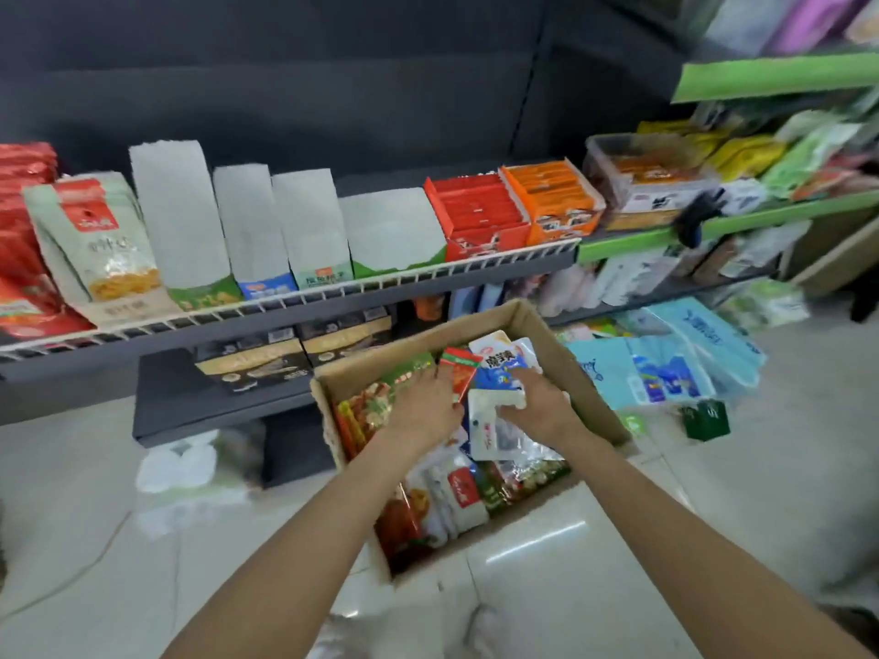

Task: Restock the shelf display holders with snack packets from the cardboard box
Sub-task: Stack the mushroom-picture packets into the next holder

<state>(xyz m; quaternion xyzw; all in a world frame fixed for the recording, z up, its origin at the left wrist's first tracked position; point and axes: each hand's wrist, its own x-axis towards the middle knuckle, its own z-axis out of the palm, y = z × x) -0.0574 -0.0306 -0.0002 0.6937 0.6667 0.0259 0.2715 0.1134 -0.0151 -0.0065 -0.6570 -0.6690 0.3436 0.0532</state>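
Digging in the cardboard box (578, 373) on the floor, right hand (540, 404) pinches a white-blue snack packet (494, 418), left hand (425, 404) lies flat on the heap; loose pinch risks dropping it before the holders (249, 221).

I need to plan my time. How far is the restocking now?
Early stage. The red holder and orange holder look full. Both hands, left and right, are picking packets from the box, which remains full. The white holders look empty.

cardboard box (561, 354) top open, packets (452, 487) crowd inside, shelf rail (333, 292) ahead
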